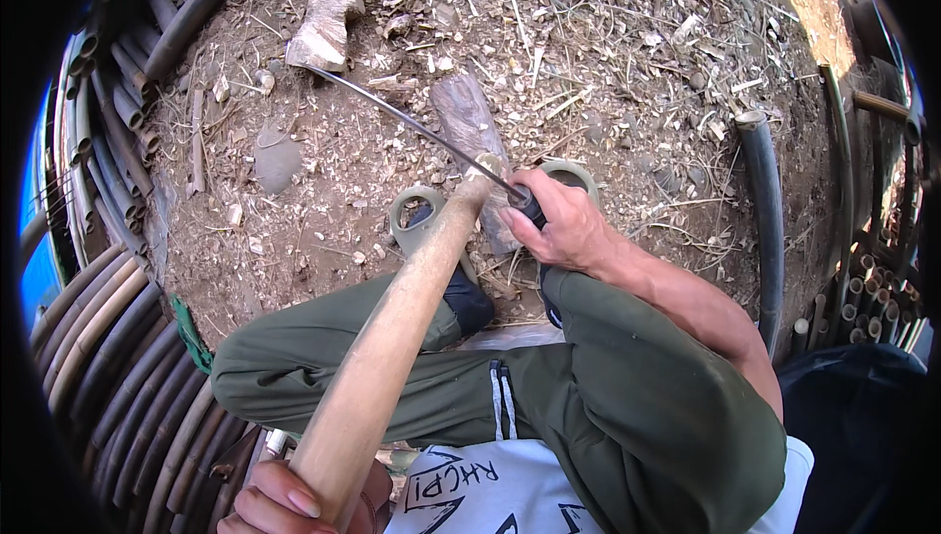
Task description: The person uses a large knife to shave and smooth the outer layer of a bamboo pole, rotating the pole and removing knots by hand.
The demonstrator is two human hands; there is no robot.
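Observation:
My left hand (289,505), at the lower left, is wrapped round the near end of a thick pale bamboo pole (392,338). The pole slants up and away to the right, and its far tip lies over a weathered wood block (466,113) on the ground. My right hand (564,220) is closed round the black handle of a machete (417,125). Its long dark blade, seen almost edge-on, crosses just beyond the pole's tip and points to the upper left. Whether the blade touches the pole I cannot tell.
A pale log (338,5) lies beyond the blade's end. Wood chips litter the dirt ground (647,122). Dark bamboo poles (127,397) are stacked at the left; one long dark pole (765,211) lies at the right, near cut bamboo ends (867,299). My sandalled feet flank the block.

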